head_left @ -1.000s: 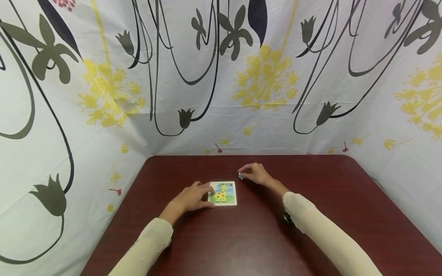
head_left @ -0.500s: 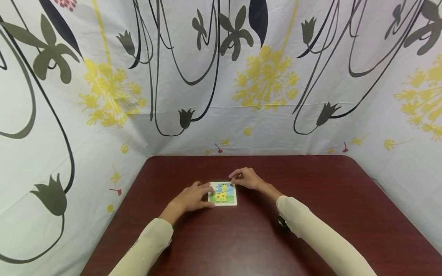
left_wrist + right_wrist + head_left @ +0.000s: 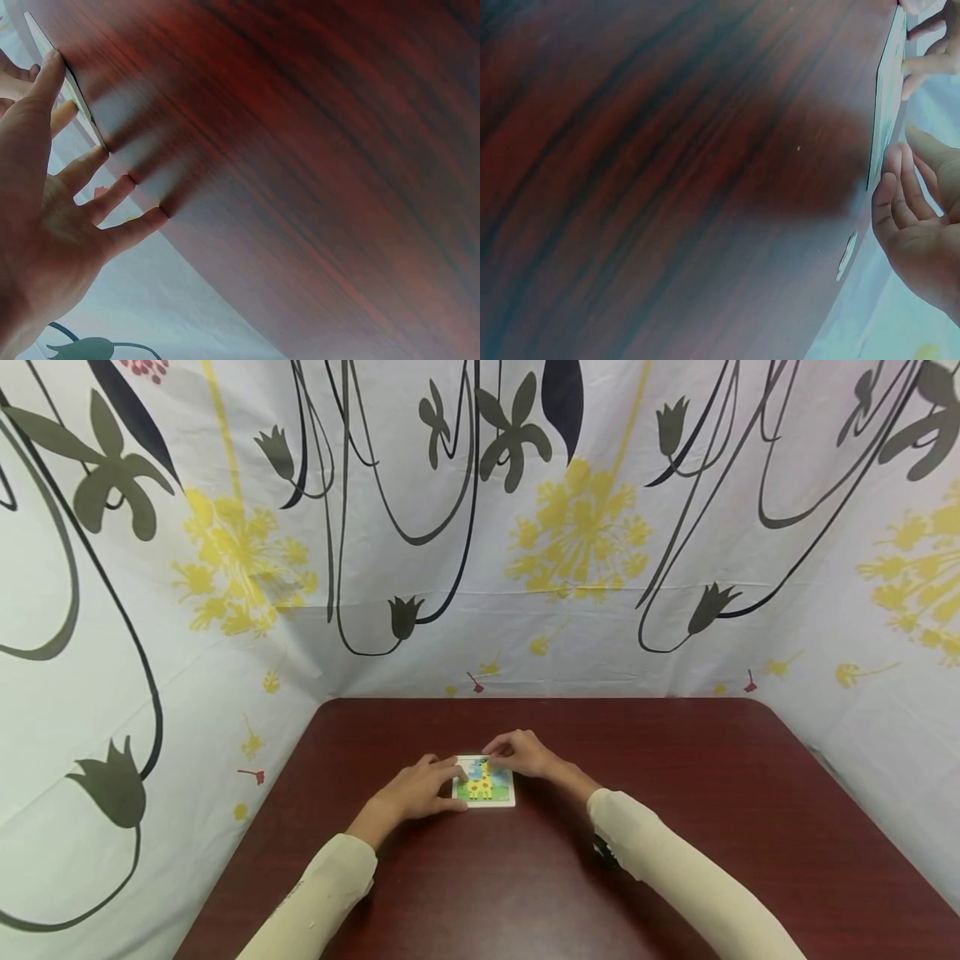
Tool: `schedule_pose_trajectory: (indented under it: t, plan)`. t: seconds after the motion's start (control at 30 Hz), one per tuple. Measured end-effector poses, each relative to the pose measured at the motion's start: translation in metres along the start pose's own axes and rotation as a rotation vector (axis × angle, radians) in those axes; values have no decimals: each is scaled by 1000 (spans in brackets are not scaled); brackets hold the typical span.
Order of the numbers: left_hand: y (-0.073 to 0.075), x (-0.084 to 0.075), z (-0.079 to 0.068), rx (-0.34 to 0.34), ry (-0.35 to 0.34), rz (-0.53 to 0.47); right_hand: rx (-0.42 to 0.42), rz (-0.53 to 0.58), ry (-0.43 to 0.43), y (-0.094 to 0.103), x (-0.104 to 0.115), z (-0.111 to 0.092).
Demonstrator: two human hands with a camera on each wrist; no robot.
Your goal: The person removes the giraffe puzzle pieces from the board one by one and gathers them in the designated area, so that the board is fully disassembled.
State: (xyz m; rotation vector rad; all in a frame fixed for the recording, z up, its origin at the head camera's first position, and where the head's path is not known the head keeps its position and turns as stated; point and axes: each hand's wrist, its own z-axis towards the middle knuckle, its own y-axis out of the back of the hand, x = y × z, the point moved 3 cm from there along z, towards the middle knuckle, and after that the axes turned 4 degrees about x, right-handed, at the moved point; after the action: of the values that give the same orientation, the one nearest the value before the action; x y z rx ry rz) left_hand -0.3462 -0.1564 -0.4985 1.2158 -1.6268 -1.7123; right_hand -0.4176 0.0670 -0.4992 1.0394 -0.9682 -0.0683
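Note:
A small giraffe jigsaw puzzle (image 3: 480, 791) in a white frame lies flat on the dark red table. My left hand (image 3: 418, 788) steadies its left side: one fingertip presses the picture, the thumb sits by the near left corner, and the remaining fingers are spread, fairly straight. Over the puzzle's upper right my right hand (image 3: 527, 755) has thumb and fingers brought together at the picture. The small puzzle piece pinched there earlier is hidden behind the fingers now. In the right wrist view, a loose flat piece (image 3: 847, 256) rests on the table beside the puzzle.
The table (image 3: 480, 893) has rounded far corners. A white patterned cloth (image 3: 480, 643) hangs close behind it and along both sides. Bare tabletop spreads in front of the puzzle.
My right hand has moved left and slightly nearer, from beyond the puzzle's right corner to over its upper part, with the piece dropping out of sight. The left hand has stayed put.

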Motion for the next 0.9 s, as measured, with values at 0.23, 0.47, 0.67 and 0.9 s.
schedule_pose_trajectory:
  t: [0.23, 0.47, 0.67, 0.9]
  plan:
    - [-2, 1, -1, -1, -10, 7, 25, 13, -8, -10, 5, 4]
    - [-1, 1, -4, -8, -24, 2, 31, -28, -19, -19, 9, 10]
    - [0, 1, -3, -3, -31, 4, 69, -66, -48, -22, 10, 12]
    - [1, 1, -2, 2, -26, 7, 79, -112, -38, -21, 13, 12]
